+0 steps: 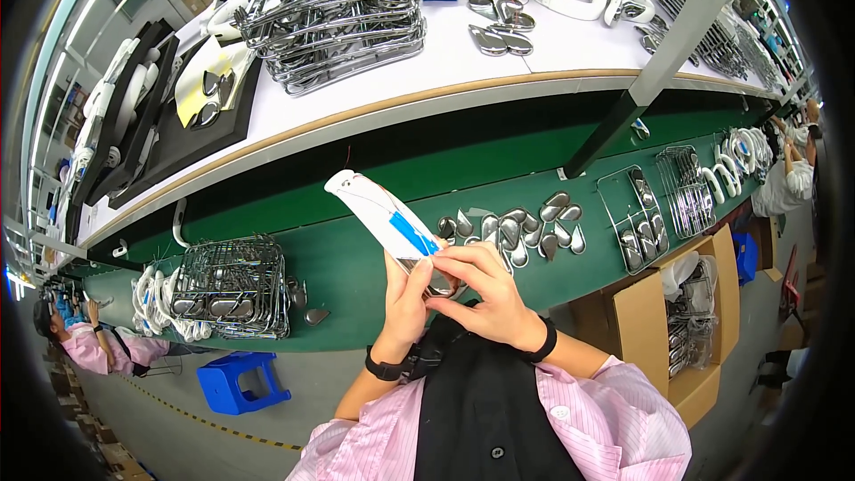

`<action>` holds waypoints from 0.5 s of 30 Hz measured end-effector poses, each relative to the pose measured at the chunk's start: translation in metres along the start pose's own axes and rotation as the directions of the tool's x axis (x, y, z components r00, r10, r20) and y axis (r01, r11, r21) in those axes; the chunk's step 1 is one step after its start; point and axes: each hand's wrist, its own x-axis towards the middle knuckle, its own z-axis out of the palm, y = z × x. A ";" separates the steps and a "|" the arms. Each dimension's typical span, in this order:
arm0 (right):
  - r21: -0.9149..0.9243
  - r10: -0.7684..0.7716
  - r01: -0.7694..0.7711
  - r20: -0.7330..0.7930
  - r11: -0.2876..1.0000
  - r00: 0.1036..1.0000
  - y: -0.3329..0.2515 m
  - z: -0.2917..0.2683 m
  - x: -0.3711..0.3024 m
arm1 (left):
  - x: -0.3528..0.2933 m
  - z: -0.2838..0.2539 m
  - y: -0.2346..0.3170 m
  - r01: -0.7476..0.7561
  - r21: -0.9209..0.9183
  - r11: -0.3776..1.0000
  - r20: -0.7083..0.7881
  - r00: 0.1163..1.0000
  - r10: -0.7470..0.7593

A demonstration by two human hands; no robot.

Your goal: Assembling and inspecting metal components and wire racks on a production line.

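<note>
Held in front of my chest is a white curved plastic housing (367, 205), tilted with its far end toward the upper left. A bright blue piece (410, 230) lies along it, and thin wires show near its far end. My left hand (405, 307) is closed round its near end. The fingers of my right hand (490, 298) are bent and press at that same end, next to a shiny chrome part (443, 282) mostly hidden between my hands. Just beyond, on the green bench (356, 258), lie several loose chrome teardrop-shaped covers (512, 230).
Wire racks (233, 289) stand at left on the bench, with white curved parts beside them. Another rack (632, 218) holds chrome covers at right. A white shelf (463, 76) carries stacked racks (334, 18). An open cardboard box (641, 321) and blue stool (242, 383) flank me. Other people work at both sides.
</note>
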 end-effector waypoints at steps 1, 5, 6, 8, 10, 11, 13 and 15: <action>0.000 0.000 0.000 -0.001 1.000 1.000 -0.001 -0.001 0.001 | 0.000 0.001 0.001 -0.001 -0.005 1.000 0.004 1.000 0.001; 0.153 0.109 -0.104 -0.028 0.983 0.994 -0.005 0.002 -0.001 | -0.001 -0.003 0.002 0.006 -0.083 0.997 -0.022 1.000 -0.008; 0.288 0.215 -0.178 -0.101 0.941 0.971 -0.006 0.005 -0.002 | 0.001 -0.002 0.001 0.009 -0.082 0.997 -0.017 1.000 -0.010; 0.269 0.267 -0.209 -0.202 0.940 0.942 -0.004 0.003 0.001 | 0.003 -0.001 0.000 -0.072 -0.206 0.976 0.062 0.994 0.086; 0.275 0.524 -0.611 0.331 0.742 0.785 0.002 -0.008 0.001 | 0.001 0.006 0.003 -0.077 -0.152 0.985 0.028 0.996 0.082; 0.342 0.442 -0.531 0.308 0.775 0.843 0.006 0.001 -0.001 | 0.001 0.009 0.004 -0.074 -0.152 0.986 0.034 0.996 0.080; 0.396 0.433 -0.561 0.369 0.727 0.822 0.007 0.003 -0.001 | 0.002 0.011 0.004 -0.068 -0.152 0.986 0.042 0.996 0.076; 0.444 0.415 -0.590 0.434 0.674 0.800 0.008 0.006 -0.001 | 0.003 0.011 0.005 -0.078 -0.135 0.988 0.073 0.993 0.089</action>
